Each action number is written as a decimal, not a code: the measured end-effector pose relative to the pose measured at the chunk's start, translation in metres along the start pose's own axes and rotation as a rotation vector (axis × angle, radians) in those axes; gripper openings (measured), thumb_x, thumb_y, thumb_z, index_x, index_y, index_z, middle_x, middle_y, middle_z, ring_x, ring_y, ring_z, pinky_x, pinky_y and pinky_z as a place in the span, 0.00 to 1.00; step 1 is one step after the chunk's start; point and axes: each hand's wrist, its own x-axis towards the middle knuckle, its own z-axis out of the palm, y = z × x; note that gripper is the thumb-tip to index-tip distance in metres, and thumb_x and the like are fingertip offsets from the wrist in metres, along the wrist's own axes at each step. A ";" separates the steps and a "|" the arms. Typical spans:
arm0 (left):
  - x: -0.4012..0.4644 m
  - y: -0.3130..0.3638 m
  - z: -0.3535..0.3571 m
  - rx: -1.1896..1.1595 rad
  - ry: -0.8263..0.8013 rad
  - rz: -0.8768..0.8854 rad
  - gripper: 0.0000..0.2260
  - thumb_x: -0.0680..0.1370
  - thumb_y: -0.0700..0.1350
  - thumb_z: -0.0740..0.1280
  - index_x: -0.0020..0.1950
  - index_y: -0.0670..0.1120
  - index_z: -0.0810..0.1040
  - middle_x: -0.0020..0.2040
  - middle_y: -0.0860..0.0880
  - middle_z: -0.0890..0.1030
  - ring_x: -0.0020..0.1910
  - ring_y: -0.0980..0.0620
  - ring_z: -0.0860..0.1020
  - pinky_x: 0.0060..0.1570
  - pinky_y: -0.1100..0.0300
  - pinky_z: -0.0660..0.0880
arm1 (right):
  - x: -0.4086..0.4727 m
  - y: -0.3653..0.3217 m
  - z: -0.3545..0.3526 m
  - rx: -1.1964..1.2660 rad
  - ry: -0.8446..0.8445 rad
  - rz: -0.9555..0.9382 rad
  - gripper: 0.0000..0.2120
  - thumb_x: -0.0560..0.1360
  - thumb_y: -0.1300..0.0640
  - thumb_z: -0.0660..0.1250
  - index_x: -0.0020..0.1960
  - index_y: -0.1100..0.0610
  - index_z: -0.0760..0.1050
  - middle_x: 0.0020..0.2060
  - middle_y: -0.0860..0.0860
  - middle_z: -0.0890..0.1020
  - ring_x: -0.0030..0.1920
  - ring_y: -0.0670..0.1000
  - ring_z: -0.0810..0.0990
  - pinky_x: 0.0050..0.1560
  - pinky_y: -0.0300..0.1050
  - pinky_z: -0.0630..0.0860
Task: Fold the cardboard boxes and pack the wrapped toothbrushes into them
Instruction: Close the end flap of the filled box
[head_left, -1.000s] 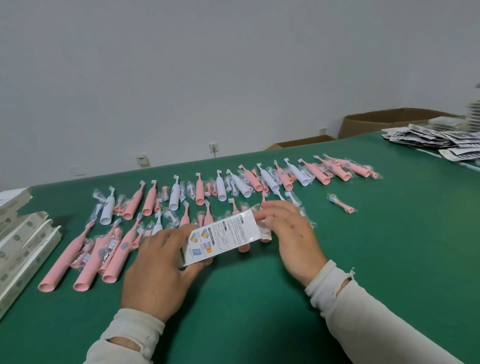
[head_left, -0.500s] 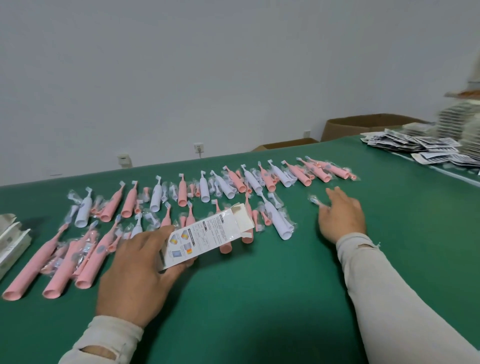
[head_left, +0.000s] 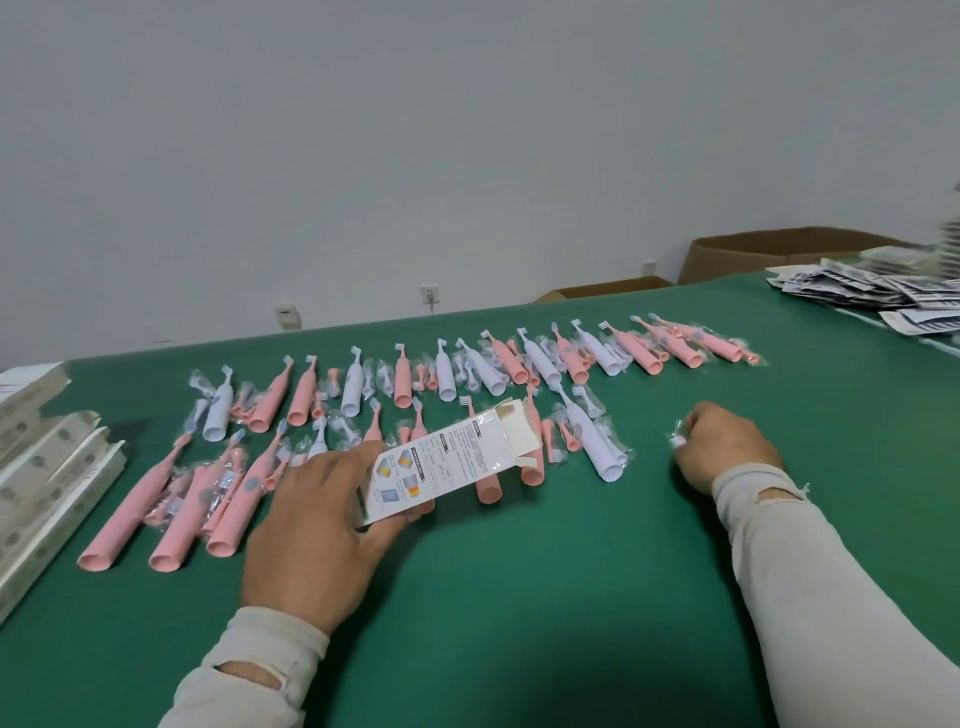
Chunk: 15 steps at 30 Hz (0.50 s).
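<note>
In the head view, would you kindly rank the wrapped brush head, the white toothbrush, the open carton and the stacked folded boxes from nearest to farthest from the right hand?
1. Wrapped brush head: pinched in the right hand.
2. White toothbrush: on the green table, just to the hand's left.
3. Open carton: further left, held by the left hand.
4. Stacked folded boxes: far left edge.

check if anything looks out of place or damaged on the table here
Nothing looks damaged. The one stray was a small wrapped brush head lying apart from the rows; the right hand pinches it. The left hand holds the printed box, end flaps open.
</note>
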 end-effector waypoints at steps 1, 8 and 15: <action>0.000 0.000 0.000 0.002 0.001 -0.001 0.32 0.69 0.71 0.63 0.69 0.57 0.73 0.58 0.54 0.79 0.56 0.51 0.74 0.48 0.52 0.76 | -0.005 -0.003 -0.004 0.101 0.021 -0.050 0.15 0.78 0.59 0.63 0.64 0.52 0.71 0.49 0.55 0.80 0.46 0.58 0.77 0.46 0.47 0.74; 0.000 0.001 0.001 0.031 0.001 0.009 0.30 0.71 0.69 0.67 0.70 0.59 0.72 0.60 0.56 0.78 0.57 0.53 0.73 0.47 0.54 0.75 | -0.107 -0.078 -0.004 1.333 -0.120 -0.633 0.15 0.75 0.61 0.69 0.51 0.41 0.77 0.38 0.45 0.81 0.35 0.48 0.80 0.31 0.39 0.75; 0.000 0.003 -0.001 0.019 -0.010 0.016 0.31 0.69 0.70 0.64 0.69 0.58 0.73 0.59 0.55 0.78 0.55 0.52 0.73 0.46 0.54 0.75 | -0.117 -0.085 0.014 1.221 0.181 -0.630 0.20 0.79 0.61 0.67 0.48 0.33 0.71 0.43 0.36 0.82 0.41 0.43 0.84 0.37 0.33 0.78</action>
